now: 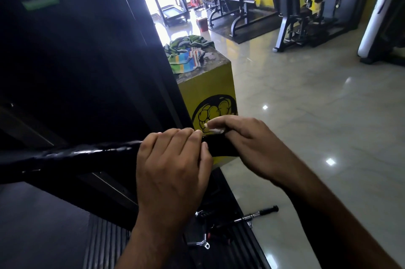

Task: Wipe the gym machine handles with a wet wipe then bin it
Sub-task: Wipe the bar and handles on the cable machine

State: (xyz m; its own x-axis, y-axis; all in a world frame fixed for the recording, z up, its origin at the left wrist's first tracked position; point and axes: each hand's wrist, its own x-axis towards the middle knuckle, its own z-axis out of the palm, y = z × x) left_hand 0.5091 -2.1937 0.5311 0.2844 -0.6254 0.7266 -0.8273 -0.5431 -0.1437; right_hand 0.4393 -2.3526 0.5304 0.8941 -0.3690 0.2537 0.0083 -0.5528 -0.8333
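Black glossy machine handle bar [92, 154], running leftward: we clasp it with our left hand [173, 159], fingers curled over. Just right, our right hand [245, 139] pinches a small white wet wipe [215, 129] against the bar's end.

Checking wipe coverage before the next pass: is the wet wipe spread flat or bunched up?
Bunched up. Only a small white wad of the wet wipe shows, pinched in the right hand against the black handle.
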